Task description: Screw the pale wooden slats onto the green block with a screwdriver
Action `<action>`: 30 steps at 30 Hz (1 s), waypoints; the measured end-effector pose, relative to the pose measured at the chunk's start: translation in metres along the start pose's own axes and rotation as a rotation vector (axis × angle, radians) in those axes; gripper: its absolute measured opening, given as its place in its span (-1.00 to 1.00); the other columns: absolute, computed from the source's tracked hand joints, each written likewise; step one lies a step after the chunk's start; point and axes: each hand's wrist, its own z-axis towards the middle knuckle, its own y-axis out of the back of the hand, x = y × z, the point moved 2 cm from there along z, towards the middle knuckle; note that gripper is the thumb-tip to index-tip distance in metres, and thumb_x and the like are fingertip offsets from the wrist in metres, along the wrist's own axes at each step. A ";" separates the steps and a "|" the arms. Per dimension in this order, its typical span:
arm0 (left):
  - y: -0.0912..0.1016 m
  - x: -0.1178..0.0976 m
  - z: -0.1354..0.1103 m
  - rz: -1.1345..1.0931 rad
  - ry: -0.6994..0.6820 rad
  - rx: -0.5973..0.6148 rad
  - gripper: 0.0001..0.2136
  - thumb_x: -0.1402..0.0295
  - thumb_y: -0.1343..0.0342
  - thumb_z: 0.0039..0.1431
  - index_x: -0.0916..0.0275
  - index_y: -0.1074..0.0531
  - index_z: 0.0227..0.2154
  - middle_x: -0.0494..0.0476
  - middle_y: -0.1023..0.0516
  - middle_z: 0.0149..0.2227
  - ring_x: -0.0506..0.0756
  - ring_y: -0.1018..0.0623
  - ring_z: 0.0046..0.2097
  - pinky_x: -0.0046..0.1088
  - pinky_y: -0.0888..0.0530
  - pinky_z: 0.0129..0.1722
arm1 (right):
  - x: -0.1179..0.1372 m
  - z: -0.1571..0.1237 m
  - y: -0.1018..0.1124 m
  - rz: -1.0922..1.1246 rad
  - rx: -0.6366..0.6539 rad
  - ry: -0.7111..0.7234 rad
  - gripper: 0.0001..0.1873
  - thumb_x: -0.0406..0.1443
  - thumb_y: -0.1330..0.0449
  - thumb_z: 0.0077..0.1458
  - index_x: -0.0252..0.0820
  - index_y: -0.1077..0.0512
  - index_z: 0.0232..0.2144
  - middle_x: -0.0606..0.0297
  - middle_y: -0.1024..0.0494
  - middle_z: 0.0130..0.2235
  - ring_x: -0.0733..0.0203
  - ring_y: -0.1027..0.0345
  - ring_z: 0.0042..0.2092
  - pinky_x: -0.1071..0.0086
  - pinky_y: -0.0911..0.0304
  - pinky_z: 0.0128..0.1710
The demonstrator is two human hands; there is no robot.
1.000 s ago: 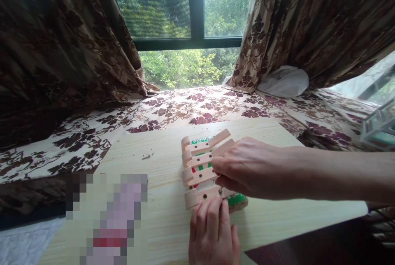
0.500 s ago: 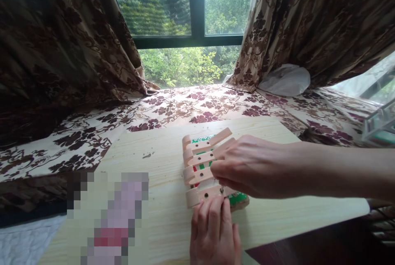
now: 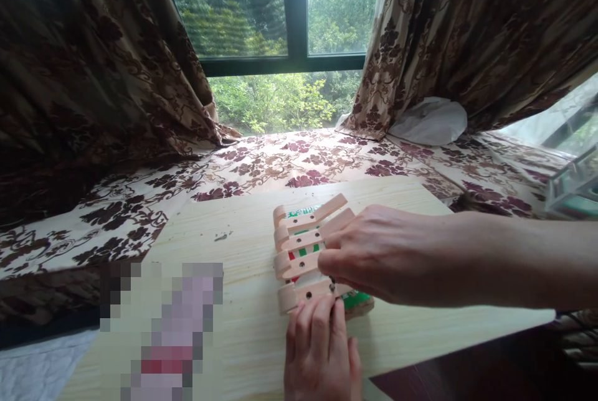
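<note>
Several pale wooden hook-shaped pieces (image 3: 299, 239) lie side by side across a green, white and red box (image 3: 357, 302) on a light wooden board (image 3: 243, 245). My left hand (image 3: 320, 351) rests at the near edge, fingers pressed together on the nearest wooden piece (image 3: 303, 294). My right hand (image 3: 378, 254) reaches in from the right, fingertips pinched on a small dark screw (image 3: 332, 281) at a hole in that nearest piece.
Floral cloth (image 3: 280, 164) covers the surface beyond the board, with brown patterned curtains (image 3: 93, 65) on both sides of a window (image 3: 280, 33). White crumpled fabric (image 3: 430, 121) lies at the back right. A glass-sided box (image 3: 574, 189) stands at the far right. A blurred patch covers the board's near left.
Hardly anything has moved: both hands stay at the nearest wooden piece, and the view has shifted slightly.
</note>
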 end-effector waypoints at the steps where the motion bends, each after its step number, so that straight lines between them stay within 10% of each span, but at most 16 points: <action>1: 0.000 0.000 0.000 0.001 -0.006 -0.005 -0.74 0.41 0.02 0.10 0.33 -0.44 -0.17 0.20 -0.47 -0.14 0.16 -0.38 -0.03 -0.23 -0.22 0.08 | -0.001 0.001 -0.002 -0.005 -0.007 -0.003 -0.90 -0.45 -0.06 0.07 -0.25 -0.28 -0.48 0.31 -0.41 -0.46 0.36 -0.14 -0.47 0.43 0.06 -0.51; 10: 0.001 0.000 0.000 0.009 -0.013 0.000 -0.73 0.38 0.06 0.13 0.34 -0.44 -0.17 0.20 -0.46 -0.13 0.17 -0.37 -0.03 -0.23 -0.21 0.08 | -0.016 0.005 -0.015 -0.060 -0.099 -0.278 -0.69 -0.27 0.03 0.17 -0.27 -0.35 -0.54 0.28 -0.37 -0.57 0.34 -0.07 -0.56 0.38 0.18 -0.56; 18: 0.003 -0.001 0.000 0.013 0.008 0.038 -0.72 0.38 0.07 0.14 0.31 -0.43 -0.14 0.18 -0.45 -0.11 0.17 -0.36 -0.01 -0.23 -0.21 0.09 | 0.000 0.004 -0.009 -0.037 0.003 0.013 -0.84 -0.46 -0.07 0.03 -0.26 -0.40 -0.53 0.28 -0.46 -0.46 0.32 -0.23 -0.44 0.41 0.08 -0.50; 27: 0.017 0.003 -0.006 -0.008 -0.014 -0.059 -0.71 0.49 0.05 0.06 0.26 -0.39 -0.14 0.19 -0.43 -0.13 0.15 -0.38 0.00 -0.26 -0.36 -0.01 | -0.035 -0.030 -0.030 0.100 0.004 -0.302 -0.84 -0.27 -0.10 0.00 -0.18 -0.43 -0.53 0.32 -0.43 -0.57 0.30 -0.21 -0.52 0.43 0.11 -0.54; 30: 0.032 0.008 -0.013 -0.035 0.194 -0.190 -0.76 0.48 -0.01 0.06 0.18 -0.39 -0.19 0.15 -0.42 -0.19 0.11 -0.42 -0.07 -0.33 -0.41 -0.10 | -0.044 -0.054 -0.054 0.248 -0.206 -0.422 -0.82 -0.24 -0.02 0.11 -0.15 -0.39 -0.38 0.32 -0.46 -0.47 0.29 -0.25 -0.46 0.44 -0.02 -0.49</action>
